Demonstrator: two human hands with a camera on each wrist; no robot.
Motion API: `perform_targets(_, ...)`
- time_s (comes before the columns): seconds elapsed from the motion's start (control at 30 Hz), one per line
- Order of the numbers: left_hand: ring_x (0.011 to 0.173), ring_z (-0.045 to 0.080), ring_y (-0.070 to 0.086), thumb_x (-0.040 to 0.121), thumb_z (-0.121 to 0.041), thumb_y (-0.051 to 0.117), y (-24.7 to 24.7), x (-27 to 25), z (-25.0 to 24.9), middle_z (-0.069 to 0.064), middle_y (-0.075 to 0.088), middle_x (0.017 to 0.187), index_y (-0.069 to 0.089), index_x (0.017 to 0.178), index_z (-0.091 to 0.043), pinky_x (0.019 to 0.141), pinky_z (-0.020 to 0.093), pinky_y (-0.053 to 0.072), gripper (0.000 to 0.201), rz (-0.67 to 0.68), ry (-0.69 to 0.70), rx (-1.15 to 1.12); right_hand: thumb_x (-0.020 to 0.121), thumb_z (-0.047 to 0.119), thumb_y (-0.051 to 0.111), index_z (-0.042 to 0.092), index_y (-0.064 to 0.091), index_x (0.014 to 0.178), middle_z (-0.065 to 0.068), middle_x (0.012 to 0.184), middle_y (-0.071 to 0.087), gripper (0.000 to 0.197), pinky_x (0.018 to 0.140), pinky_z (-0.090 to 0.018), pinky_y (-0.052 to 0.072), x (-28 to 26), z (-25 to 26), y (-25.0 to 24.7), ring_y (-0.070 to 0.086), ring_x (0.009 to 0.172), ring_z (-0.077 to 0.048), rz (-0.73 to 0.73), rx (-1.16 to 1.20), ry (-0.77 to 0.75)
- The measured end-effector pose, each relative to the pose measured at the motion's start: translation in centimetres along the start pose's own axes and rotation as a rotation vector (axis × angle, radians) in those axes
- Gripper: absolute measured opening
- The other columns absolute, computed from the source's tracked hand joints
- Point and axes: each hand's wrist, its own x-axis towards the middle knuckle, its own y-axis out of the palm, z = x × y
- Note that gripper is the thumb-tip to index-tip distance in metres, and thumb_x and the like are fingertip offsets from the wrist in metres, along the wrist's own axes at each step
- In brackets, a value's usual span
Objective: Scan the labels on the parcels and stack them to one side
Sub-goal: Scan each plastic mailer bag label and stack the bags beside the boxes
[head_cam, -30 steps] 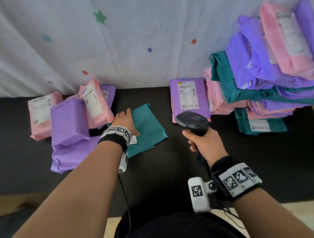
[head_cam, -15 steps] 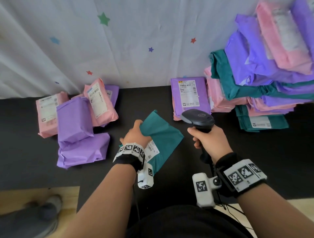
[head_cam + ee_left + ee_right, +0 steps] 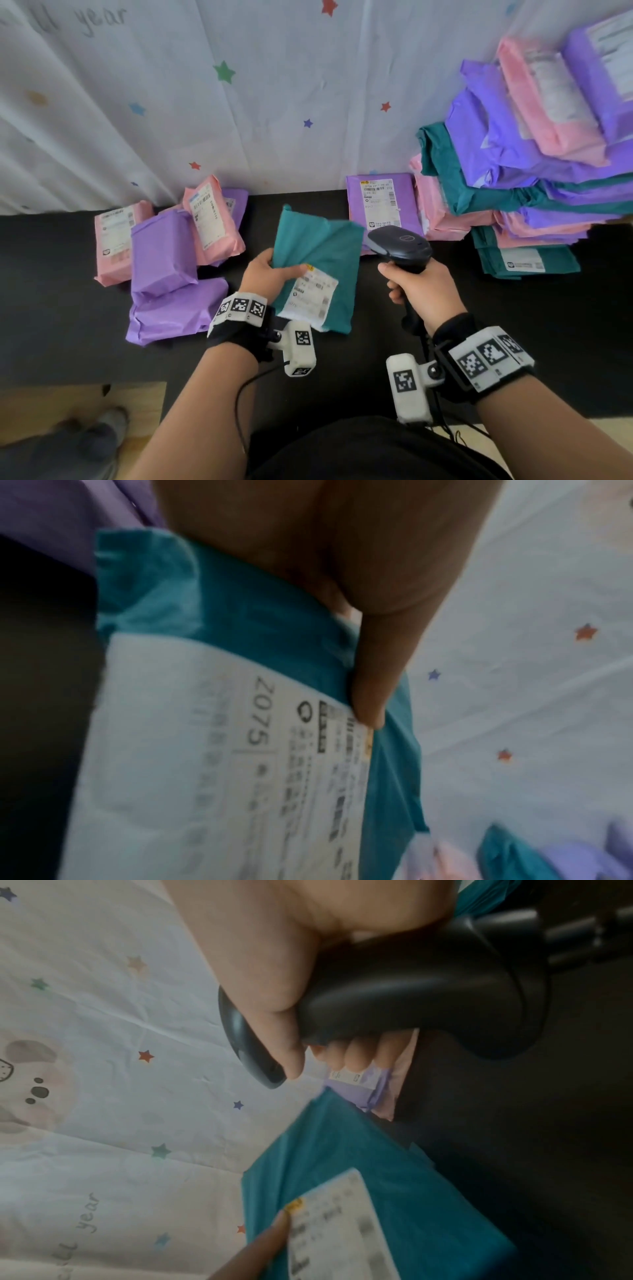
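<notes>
Left hand (image 3: 270, 274) grips teal parcel (image 3: 325, 253) at table centre, thumb pinned on the corner of its white label (image 3: 310, 294), label face up. Right hand (image 3: 423, 291) is wrapped around black scanner (image 3: 399, 245), just beside the parcel at 3 o'clock. Scanned stack (image 3: 534, 192) sits at 2 o'clock on black table (image 3: 548, 325); loose pink and purple parcels (image 3: 164, 253) at 10 o'clock.

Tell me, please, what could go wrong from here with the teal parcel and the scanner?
The left hand thumb lies at the corner of the teal parcel's label and may block a code. The scanner in the right hand points past the label. The tall stack leans and might slide.
</notes>
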Motion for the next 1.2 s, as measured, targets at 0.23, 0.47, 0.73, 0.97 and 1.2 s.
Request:
perform_targets(0.23, 0.096, 0.031, 0.07, 0.083, -0.009, 0.069, 0.0, 0.6, -4.2, 0.015, 0.072, 0.105, 0.062, 0.114, 0.0, 0.089, 0.046, 0.054, 0.033, -0.011, -0.122, -0.722, 0.085, 0.031, 0.076, 0.013, 0.067, 0.107, -0.006, 0.08, 0.077, 0.03, 0.057, -0.029, 0.06, -0.1, 2.5, 0.9, 0.076, 0.072, -0.023, 0.059, 0.226, 0.041)
perform_targets(0.47, 0.109, 0.03, 0.064, 0.09, -0.005, 0.06, 0.5, -1.0, -4.7, 0.016, 0.068, 0.115, 0.059, 0.121, 0.002, 0.102, 0.047, 0.046, 0.032, 0.278, -0.067, -0.649, 0.081, 0.017, 0.079, 0.012, 0.074, 0.099, -0.013, 0.095, 0.077, 0.019, 0.068, -0.04, 0.062, 0.4, 5.7, 0.6, 0.076, 0.085, -0.028, 0.075, 0.467, 0.033)
perform_targets(0.73, 0.111, 0.032, 0.062, 0.084, -0.075, 0.035, 0.8, -1.4, -3.6, 0.014, 0.065, 0.121, 0.054, 0.131, -0.013, 0.098, 0.048, 0.048, 0.079, 0.298, -0.161, -0.437, 0.076, 0.0, 0.071, -0.007, 0.067, 0.101, -0.035, 0.098, 0.065, 0.026, 0.068, -0.032, 0.048, -0.1, 6.3, 1.0, 0.061, 0.07, -0.024, -0.122, 0.393, -0.052)
perform_targets(0.97, 0.103, 0.036, 0.067, 0.076, -0.086, 0.013, 2.7, -2.1, -3.0, 0.018, 0.068, 0.115, 0.057, 0.125, -0.016, 0.085, 0.047, 0.055, 0.096, 0.596, -0.313, -0.54, 0.078, -0.003, 0.072, 0.014, 0.068, 0.074, 0.005, 0.063, 0.071, 0.018, 0.057, -0.019, 0.052, -0.5, 6.4, 0.6, 0.067, 0.059, -0.007, -0.183, 0.418, -0.11)
perform_targets(1.2, 0.109, 0.025, 0.065, 0.088, -0.042, 0.059, 2.4, -2.4, -5.0, 0.008, 0.066, 0.122, 0.054, 0.13, -0.015, 0.078, 0.035, 0.057, 0.05, 0.532, -0.114, -0.657, 0.075, -0.001, 0.072, 0.013, 0.067, 0.074, 0.007, 0.061, 0.068, 0.015, 0.06, -0.025, 0.053, -0.7, 5.8, 0.0, 0.066, 0.059, -0.007, -0.248, 0.387, -0.127)
